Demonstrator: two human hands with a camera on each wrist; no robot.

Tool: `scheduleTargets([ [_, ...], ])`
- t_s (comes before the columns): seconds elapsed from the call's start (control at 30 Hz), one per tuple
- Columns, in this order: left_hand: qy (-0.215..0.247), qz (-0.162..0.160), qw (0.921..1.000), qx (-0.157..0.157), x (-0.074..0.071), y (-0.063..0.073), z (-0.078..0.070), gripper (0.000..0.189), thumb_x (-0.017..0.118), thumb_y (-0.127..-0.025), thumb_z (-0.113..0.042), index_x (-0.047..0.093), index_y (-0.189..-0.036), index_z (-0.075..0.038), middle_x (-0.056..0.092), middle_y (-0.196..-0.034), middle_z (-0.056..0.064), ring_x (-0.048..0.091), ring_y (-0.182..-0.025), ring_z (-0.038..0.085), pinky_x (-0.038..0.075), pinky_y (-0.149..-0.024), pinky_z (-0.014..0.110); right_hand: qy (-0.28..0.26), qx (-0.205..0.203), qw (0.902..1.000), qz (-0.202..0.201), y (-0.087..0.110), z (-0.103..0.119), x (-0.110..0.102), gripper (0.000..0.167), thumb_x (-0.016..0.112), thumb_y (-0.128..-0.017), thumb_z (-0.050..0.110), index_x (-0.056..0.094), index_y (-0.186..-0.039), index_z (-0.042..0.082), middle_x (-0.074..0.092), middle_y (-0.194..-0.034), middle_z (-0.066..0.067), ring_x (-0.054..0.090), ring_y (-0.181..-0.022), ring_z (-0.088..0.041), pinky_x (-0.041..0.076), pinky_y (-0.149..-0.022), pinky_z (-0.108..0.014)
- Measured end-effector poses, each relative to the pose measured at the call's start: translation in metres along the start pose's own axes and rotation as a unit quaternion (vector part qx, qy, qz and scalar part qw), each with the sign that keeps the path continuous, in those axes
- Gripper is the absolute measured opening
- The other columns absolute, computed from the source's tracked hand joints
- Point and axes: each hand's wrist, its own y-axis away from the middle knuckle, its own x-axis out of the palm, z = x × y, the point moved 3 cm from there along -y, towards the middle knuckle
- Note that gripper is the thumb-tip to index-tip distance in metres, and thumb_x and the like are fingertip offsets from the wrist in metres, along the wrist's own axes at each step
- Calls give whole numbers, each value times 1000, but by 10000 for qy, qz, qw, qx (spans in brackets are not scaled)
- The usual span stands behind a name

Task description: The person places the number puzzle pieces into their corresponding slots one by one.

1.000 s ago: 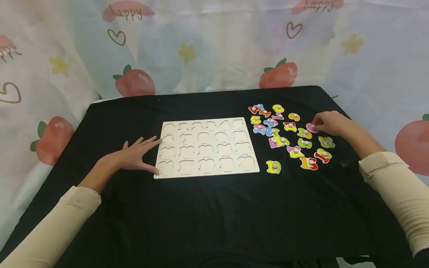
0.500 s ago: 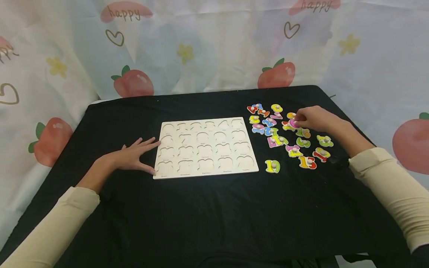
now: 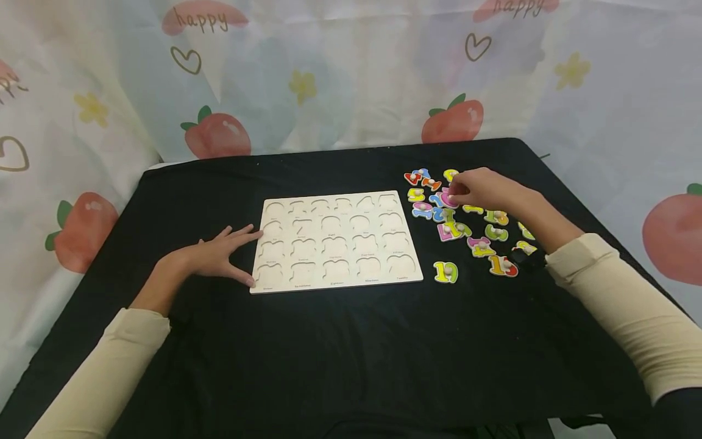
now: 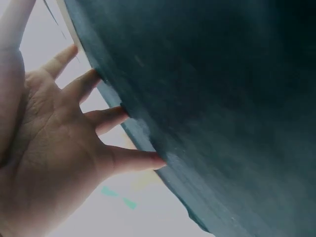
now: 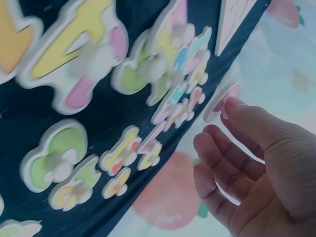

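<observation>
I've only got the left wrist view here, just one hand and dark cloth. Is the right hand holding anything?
Observer: Yes, the right hand pinches a pink piece.
Operator: Where is that hand, then?
Observer: In the head view it reaches in among the scattered number pieces, to the right of the pale board.
Operator: Is any piece lying by itself?
Observer: Yes, a yellow-and-green piece lies apart from the rest, just right of the board's near right corner.
</observation>
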Motion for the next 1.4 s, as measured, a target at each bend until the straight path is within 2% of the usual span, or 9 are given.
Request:
scheduleTargets([
  [0.3,334,193,9992,-142,-3,1,-7,110,77,-69,-55,18,-151,-13,2,-154,21,-7,-134,52,8,-97,71,-49,-128,9999,64,-11,17,-2,11,64,-91,12,63,-95,2,63,-88,-7,58,-76,-21,49,-70,-40],
  [0.53,382,408,9978,-343,-4,2,-14,112,77,-70,-54,13,-151,-11,-1,-154,22,-8,-133,54,7,-95,73,14,-160,9998,134,-5,23,-3,12,65,-90,12,63,-95,2,63,-87,-6,58,-73,-19,49,-69,-39],
  [0.67,382,399,9980,-299,-3,3,-13,112,77,-69,-53,14,-151,-10,-1,-153,24,-8,-132,56,5,-95,73,107,-263,9996,79,-7,29,-4,11,65,-89,12,64,-94,2,63,-87,-6,58,-74,-20,49,-70,-40],
  [0.93,432,314,9981,-321,-2,3,-14,112,78,-69,-53,14,-151,-11,-1,-154,22,-9,-132,54,5,-95,73,304,-390,9987,150,-22,48,1,10,65,-89,13,67,-92,3,63,-82,-3,55,-72,-19,48,-68,-37],
  [1.17,422,345,9981,-276,-5,5,-16,111,78,-70,-51,14,-151,-10,-1,-153,23,-8,-132,55,7,-95,73,501,-636,9966,133,-38,66,8,11,65,-89,14,67,-90,3,63,-79,-3,55,-73,-19,48,-72,-37],
  [1.4,511,345,9976,-305,-1,3,-13,111,78,-70,-52,13,-151,-11,-2,-154,22,-10,-132,54,5,-96,73,621,-304,9964,481,-54,81,18,16,66,-89,21,66,-92,6,60,-80,-2,54,-74,-20,47,-68,-36],
])
